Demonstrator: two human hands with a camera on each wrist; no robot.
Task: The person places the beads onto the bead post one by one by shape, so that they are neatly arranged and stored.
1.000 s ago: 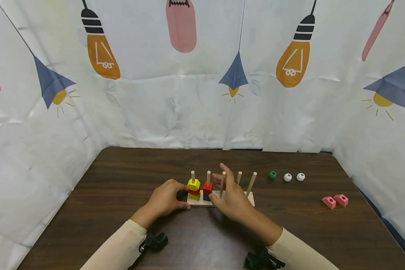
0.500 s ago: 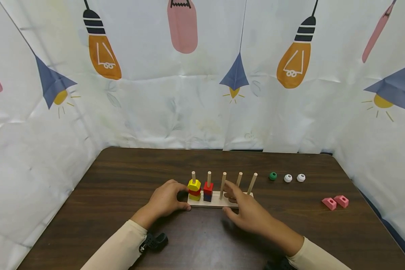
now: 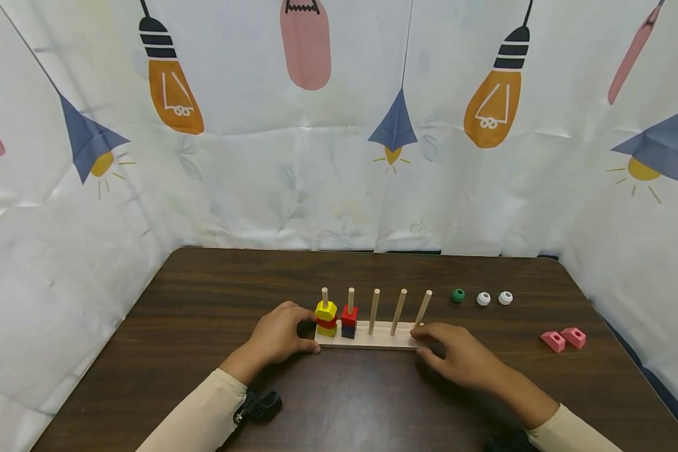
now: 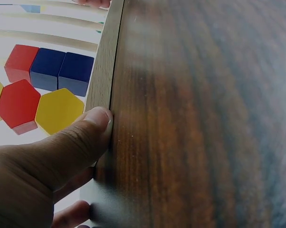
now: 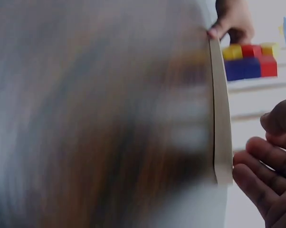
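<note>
Head view: wooden peg board (image 3: pixel 373 341) lies on the dark wood-grain surface (image 3: pixel 339 402), about midway between its left and right edges, long side roughly parallel to the back edge. Left hand (image 3: pixel 279 331) grips the board's left end; left wrist view shows the thumb pressed on the front edge near that corner, fingers round the end. Right hand (image 3: pixel 460 356) at the right end, thumb and fingers apart, loosely bent, clamped on nothing; fingertips beside the wood, contact impossible to tell. Leftmost peg carries a hexagonal stack (image 3: pixel 326 320), yellow, red, yellow; next peg a cube stack (image 3: pixel 348 321), red over dark blue. Three bare pegs (image 3: pixel 374 314) fill the rest. Green bead (image 3: pixel 458 295) and two white beads (image 3: pixel 483 299) sit toward the back right corner, two pink blocks (image 3: pixel 553 341) near the right edge. Handling, by judgement: board stiff, probably light, weighted to the left by the stacks, likely to slide on the smooth surface if pushed at one end only. Best hold: both short ends, thumbs on the front edge, fingers behind. Pegs look slender, a poor handle under sideways load. Blocks seem hard, not fragile, perhaps slick on their painted faces.
</note>
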